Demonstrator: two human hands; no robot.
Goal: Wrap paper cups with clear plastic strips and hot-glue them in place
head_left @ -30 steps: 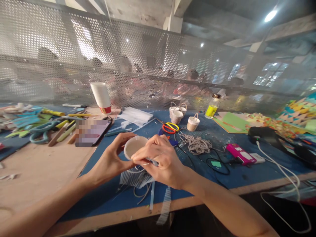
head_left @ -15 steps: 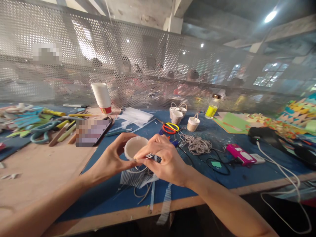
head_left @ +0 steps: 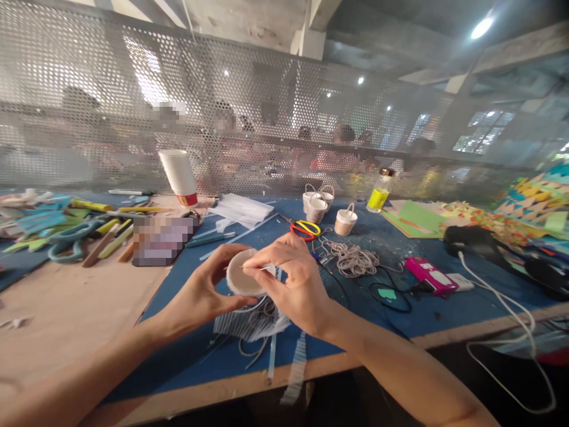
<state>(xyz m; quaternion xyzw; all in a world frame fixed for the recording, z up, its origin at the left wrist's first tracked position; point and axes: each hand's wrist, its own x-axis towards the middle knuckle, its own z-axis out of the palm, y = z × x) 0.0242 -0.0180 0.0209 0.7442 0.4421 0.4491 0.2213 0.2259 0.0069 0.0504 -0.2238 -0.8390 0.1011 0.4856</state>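
A small white paper cup (head_left: 238, 274) with a rough rim is tilted with its mouth towards me. Curled around its left side, my left hand (head_left: 208, 290) holds it with the thumb low and the fingers behind. My right hand (head_left: 296, 281) pinches a thin pale strip (head_left: 267, 268) between thumb and forefinger, over the cup's opening; its exact kind is too small to tell. Grey cord (head_left: 260, 323) and a thin striped white sheet (head_left: 231, 323) lie on the blue mat below the cup.
Ahead are scissors (head_left: 306, 229), coiled cord (head_left: 353, 258), small baskets with handles (head_left: 316, 209) and a yellow-labelled bottle (head_left: 379, 193). Leftward are a phone (head_left: 166, 240), stacked paper cups (head_left: 178, 175) and teal scissors (head_left: 73, 240). A pink device (head_left: 430, 276) with cables lies right. A perforated screen (head_left: 258, 89) stands behind.
My right hand has moved up and slightly left, from the cup's lower right rim to over its opening. The cup stays in my left hand, its mouth turned slightly. The view has shifted slightly.
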